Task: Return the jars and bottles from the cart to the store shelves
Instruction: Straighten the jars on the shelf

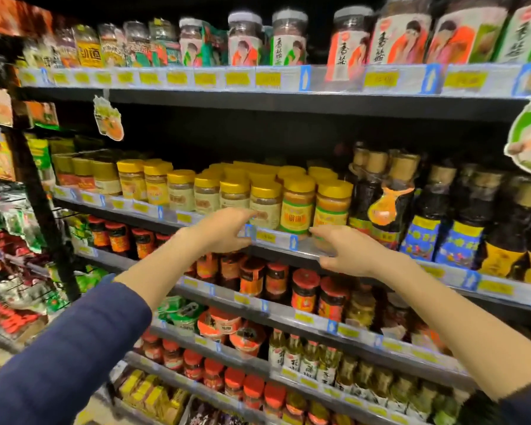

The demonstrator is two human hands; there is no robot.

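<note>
Both my hands reach out to the middle shelf of yellow-lidded jars. My left hand has relaxed fingers at the shelf's price rail, its fingertips near a pale jar. My right hand is spread with straight fingers in front of the rail, just below an orange-filled jar with a green and yellow label. A matching jar stands between the two. Neither hand holds anything. The cart is out of view.
Dark sauce bottles stand right of the yellow-lidded jars. Red-lidded jars fill the shelf below, tall jars with figure labels the shelf above. Hanging snack packets crowd the rack at left.
</note>
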